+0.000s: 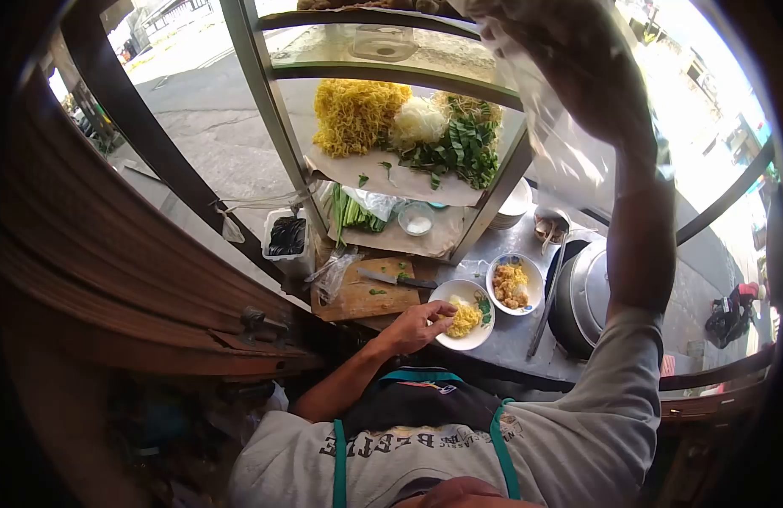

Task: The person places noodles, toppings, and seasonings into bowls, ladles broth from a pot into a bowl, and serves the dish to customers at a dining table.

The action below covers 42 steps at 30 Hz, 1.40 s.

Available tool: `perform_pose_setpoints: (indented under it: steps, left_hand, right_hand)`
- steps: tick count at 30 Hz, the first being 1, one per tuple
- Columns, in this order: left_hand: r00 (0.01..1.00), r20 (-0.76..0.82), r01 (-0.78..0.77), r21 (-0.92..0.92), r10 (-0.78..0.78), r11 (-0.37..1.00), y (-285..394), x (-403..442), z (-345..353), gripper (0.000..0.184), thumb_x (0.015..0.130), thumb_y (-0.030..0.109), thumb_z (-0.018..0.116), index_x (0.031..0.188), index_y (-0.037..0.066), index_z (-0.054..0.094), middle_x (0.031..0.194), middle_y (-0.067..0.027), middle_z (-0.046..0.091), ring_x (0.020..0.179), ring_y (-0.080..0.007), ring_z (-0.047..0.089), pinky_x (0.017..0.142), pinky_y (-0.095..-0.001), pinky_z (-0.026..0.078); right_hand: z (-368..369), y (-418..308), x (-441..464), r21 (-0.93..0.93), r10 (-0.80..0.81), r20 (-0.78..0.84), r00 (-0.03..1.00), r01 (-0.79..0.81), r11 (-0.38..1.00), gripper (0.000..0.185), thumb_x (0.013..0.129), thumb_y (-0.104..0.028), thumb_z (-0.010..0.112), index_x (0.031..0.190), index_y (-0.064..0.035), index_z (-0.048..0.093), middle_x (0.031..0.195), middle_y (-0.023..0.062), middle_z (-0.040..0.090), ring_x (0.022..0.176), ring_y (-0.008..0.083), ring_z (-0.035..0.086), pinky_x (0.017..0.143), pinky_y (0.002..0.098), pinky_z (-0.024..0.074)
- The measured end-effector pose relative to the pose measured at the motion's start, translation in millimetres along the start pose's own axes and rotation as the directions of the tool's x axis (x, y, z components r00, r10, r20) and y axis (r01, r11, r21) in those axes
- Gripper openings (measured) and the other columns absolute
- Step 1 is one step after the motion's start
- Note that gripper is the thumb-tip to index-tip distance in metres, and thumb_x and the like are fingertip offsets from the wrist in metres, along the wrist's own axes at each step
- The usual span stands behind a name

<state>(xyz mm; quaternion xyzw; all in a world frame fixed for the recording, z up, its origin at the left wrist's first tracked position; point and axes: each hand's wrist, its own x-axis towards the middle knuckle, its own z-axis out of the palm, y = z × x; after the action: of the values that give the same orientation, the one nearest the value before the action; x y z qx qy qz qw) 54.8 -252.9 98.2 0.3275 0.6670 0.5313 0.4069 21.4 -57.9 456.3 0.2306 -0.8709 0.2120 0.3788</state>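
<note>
My left hand (415, 328) is at the left rim of a white bowl (469, 342) holding yellow noodles (463, 319), white strands and green leaves. Its bent fingers are drawn together beside the noodles; what they pinch, if anything, is too small to make out. High at the upper right, my right hand (569, 68) reaches toward the top shelf of the cabinet. Clear plastic (569, 161) hangs around that hand and wrist, and blur hides its fingers. A second bowl (536, 296), with noodles and brown pieces, stands right of the first.
Yellow noodles (349, 118), white noodles (419, 121) and cut greens (463, 148) lie on the cabinet shelf. Left of the bowls, a knife (391, 278) rests on a cutting board (357, 296). A lidded pot (588, 292) stands at right. The cabinet post (268, 93) rises at left.
</note>
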Motion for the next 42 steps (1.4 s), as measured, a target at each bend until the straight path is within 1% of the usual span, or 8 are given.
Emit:
perform_pose_setpoints:
  steps: [12, 17, 20, 22, 30, 33, 36, 42]
  left_hand:
    - [0.99, -0.13, -0.086, -0.217, 0.059, 0.972, -57.6, -56.8, -62.4, 0.032, 0.097, 0.019, 0.053, 0.124, 0.0, 0.055, 0.107, -0.0079, 0.063, 0.091, -0.0139, 0.059, 0.084, -0.0284, 0.048]
    - [0.984, -0.154, -0.119, -0.217, 0.087, 0.969, -72.5, -58.7, -70.0, 0.032, 0.097, 0.018, 0.054, 0.123, -0.001, 0.055, 0.107, -0.008, 0.064, 0.091, -0.0141, 0.06, 0.083, -0.0284, 0.048]
    - [0.992, -0.116, -0.074, -0.265, 0.044, 0.962, -79.1, -57.3, -71.3, 0.032, 0.097, 0.016, 0.054, 0.124, 0.0, 0.054, 0.114, -0.0113, 0.061, 0.106, -0.0169, 0.058, 0.091, -0.0303, 0.048]
    - [0.986, -0.147, -0.106, -0.211, 0.075, 0.972, -79.8, -56.4, -69.4, 0.032, 0.097, 0.017, 0.054, 0.123, -0.001, 0.055, 0.109, -0.0096, 0.063, 0.098, -0.0152, 0.06, 0.085, -0.0289, 0.049]
    - [0.989, -0.139, -0.073, -0.228, 0.042, 0.971, -69.2, -62.3, -59.3, 0.031, 0.096, 0.016, 0.055, 0.122, -0.002, 0.055, 0.112, -0.0109, 0.062, 0.104, -0.0159, 0.059, 0.092, -0.0286, 0.046]
    - [0.986, -0.164, -0.071, -0.212, 0.036, 0.975, -70.8, -67.2, -54.8, 0.031, 0.096, 0.015, 0.055, 0.121, -0.002, 0.055, 0.111, -0.0107, 0.063, 0.104, -0.0155, 0.059, 0.093, -0.0285, 0.046]
    - [0.981, -0.19, -0.074, -0.199, 0.035, 0.977, -72.1, -70.5, -51.4, 0.03, 0.096, 0.014, 0.055, 0.121, -0.002, 0.055, 0.111, -0.0104, 0.063, 0.105, -0.0153, 0.059, 0.093, -0.0284, 0.046]
    - [0.973, -0.227, -0.083, -0.201, 0.036, 0.976, -74.0, -69.2, -46.0, 0.03, 0.096, 0.015, 0.055, 0.121, -0.001, 0.056, 0.11, -0.0101, 0.064, 0.102, -0.0155, 0.06, 0.091, -0.0284, 0.047]
  right_hand:
    - [178.5, 65.2, 241.0, -0.299, -0.112, 0.555, 0.824, 0.323, 0.898, 0.017, 0.088, -0.016, 0.059, 0.095, -0.0038, 0.07, 0.088, 0.0083, 0.069, 0.079, 0.0166, 0.062, 0.072, 0.0315, 0.0501]
    - [177.3, 110.7, 221.5, 0.325, -0.512, 0.327, 0.795, 0.414, 0.85, 0.021, 0.087, -0.019, 0.059, 0.093, -0.0046, 0.072, 0.087, 0.007, 0.07, 0.075, 0.0162, 0.063, 0.071, 0.0314, 0.0499]
    - [170.4, 110.4, 226.1, 0.005, -0.086, 0.507, 0.858, 0.096, 0.995, 0.029, 0.087, -0.024, 0.062, 0.108, -0.0062, 0.07, 0.102, 0.0123, 0.07, 0.091, 0.022, 0.065, 0.083, 0.0328, 0.0492]
    - [194.2, 164.0, 240.5, 0.416, -0.375, 0.49, 0.787, 0.167, 0.894, 0.033, 0.089, -0.025, 0.059, 0.118, -0.0099, 0.065, 0.112, 0.0146, 0.066, 0.1, 0.0245, 0.062, 0.089, 0.0342, 0.0463]
    - [164.3, 18.7, 200.4, -0.286, 0.2, 0.476, 0.857, -0.064, 0.956, 0.024, 0.091, -0.022, 0.054, 0.091, 0.0003, 0.064, 0.093, 0.012, 0.065, 0.085, 0.0233, 0.059, 0.075, 0.0406, 0.0445]
    - [213.4, 124.5, 245.1, 0.825, -0.584, 0.544, 0.603, -0.258, 0.503, 0.021, 0.088, -0.018, 0.054, 0.074, -0.0034, 0.058, 0.068, 0.0066, 0.057, 0.062, 0.0177, 0.052, 0.057, 0.0367, 0.0415]
    - [184.8, 85.3, 230.8, -0.147, -0.719, 0.513, 0.468, 0.874, 0.463, 0.021, 0.087, -0.014, 0.052, 0.067, -0.0079, 0.056, 0.056, 0.0033, 0.05, 0.049, 0.0147, 0.045, 0.046, 0.0323, 0.0366]
    - [183.4, 86.3, 227.6, -0.374, -0.385, 0.556, 0.737, 0.635, 0.675, 0.021, 0.08, -0.018, 0.059, 0.065, -0.0043, 0.061, 0.059, 0.0134, 0.057, 0.051, 0.0267, 0.054, 0.049, 0.0407, 0.0438]
